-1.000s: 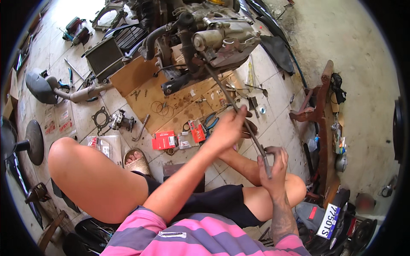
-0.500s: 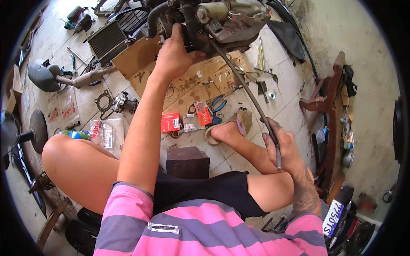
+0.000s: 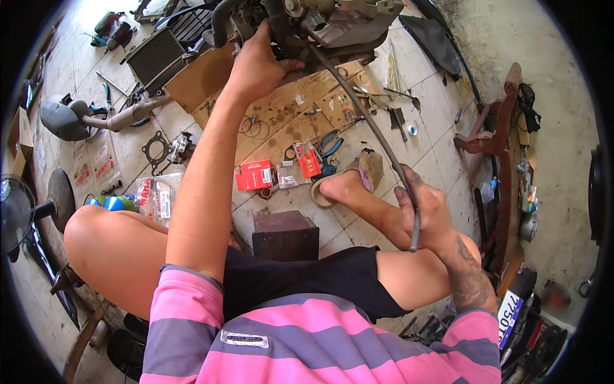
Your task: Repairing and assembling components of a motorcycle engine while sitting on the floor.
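Note:
At the top of the head view a greasy engine (image 3: 339,32) stands over a cardboard sheet. My left hand (image 3: 259,67) is pressed up against its near left side, thumb stretched along the lower edge; the other fingers partly disappear among the hoses. In my right hand (image 3: 425,211), closed round its near end, is a long dark metal rod (image 3: 364,115). The rod slants up to the left, its far end against the underside of the engine, where the exact contact is hidden. My right forearm is near my right thigh.
On the stained cardboard (image 3: 268,137) lie small parts and wire rings. Nearer me are red boxes (image 3: 254,176), blue-handled pliers (image 3: 329,150) and a dark wooden block (image 3: 286,235). An exhaust muffler (image 3: 67,117) and radiator (image 3: 157,61) are at left; a carved wooden frame (image 3: 502,147) stands right.
The view has shifted slightly, with the engine now a little higher in it. My left hand stays on the engine and my right hand keeps hold of the rod, whose angle looks nearly the same.

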A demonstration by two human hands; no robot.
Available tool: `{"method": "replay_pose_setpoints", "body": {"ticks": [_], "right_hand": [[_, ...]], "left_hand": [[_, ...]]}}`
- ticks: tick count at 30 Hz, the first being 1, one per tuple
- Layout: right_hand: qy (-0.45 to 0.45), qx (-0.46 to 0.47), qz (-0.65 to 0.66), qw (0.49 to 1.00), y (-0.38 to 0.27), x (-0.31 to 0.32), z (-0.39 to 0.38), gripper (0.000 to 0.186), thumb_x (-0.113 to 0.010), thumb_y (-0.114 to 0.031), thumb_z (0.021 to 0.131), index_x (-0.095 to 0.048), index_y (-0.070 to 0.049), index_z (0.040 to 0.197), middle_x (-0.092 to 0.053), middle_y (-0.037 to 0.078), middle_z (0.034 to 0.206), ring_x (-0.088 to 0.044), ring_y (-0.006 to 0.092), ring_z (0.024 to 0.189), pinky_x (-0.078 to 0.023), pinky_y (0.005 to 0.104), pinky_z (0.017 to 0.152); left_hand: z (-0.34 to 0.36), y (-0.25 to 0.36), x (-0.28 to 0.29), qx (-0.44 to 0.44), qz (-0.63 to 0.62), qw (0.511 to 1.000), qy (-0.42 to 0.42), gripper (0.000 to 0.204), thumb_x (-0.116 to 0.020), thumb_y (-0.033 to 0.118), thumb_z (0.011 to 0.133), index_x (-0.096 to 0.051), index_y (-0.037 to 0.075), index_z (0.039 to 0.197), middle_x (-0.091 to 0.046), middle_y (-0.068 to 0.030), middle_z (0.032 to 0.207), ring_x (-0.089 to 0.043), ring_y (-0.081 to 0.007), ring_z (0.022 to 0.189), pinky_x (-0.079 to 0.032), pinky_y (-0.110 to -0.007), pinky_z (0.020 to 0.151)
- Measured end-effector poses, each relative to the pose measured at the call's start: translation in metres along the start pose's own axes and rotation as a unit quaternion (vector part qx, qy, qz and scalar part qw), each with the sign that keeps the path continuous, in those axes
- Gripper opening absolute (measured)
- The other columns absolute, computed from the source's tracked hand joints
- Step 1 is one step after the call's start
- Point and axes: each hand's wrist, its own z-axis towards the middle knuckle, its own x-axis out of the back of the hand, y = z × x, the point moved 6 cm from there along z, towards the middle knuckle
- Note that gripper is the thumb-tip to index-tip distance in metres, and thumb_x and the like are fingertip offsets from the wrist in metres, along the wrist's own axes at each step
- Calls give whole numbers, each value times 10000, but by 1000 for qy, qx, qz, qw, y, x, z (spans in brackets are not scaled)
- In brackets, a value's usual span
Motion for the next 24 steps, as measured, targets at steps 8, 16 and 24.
{"method": "replay_pose_setpoints", "body": {"ticks": [8, 16, 24], "right_hand": [[26, -240, 791, 562, 14, -54, -18, 509, -403, -368, 1112, -537, 63, 1348, -316, -101, 550, -268, 43, 442, -324, 234, 508], [73, -125, 228, 963, -2, -19, -17, 368, -644, -165, 993, -599, 59, 1281, -547, 35, 632, -501, 124, 514, -423, 272, 528], [105, -70, 25, 992, -4, -18, -9, 341, -623, -120, 980, -617, 58, 1270, -631, 88, 767, -520, 99, 646, -433, 259, 617]], "left_hand": [[-9, -6, -5, 2, -26, 999, 18, 598, -883, 184, 757, -561, 43, 1240, -735, -182, 1067, -683, -389, 1044, -524, -461, 879], [-5, -2, 3, 17, -20, 1000, 13, 559, -883, 270, 747, -593, 19, 1153, -734, -188, 1013, -683, -386, 1009, -492, -468, 942], [-23, 13, -13, 15, 96, 989, 116, 485, -733, 317, 876, -539, 1, 1189, -686, -182, 1061, -664, -331, 1067, -430, -496, 1021]]}}
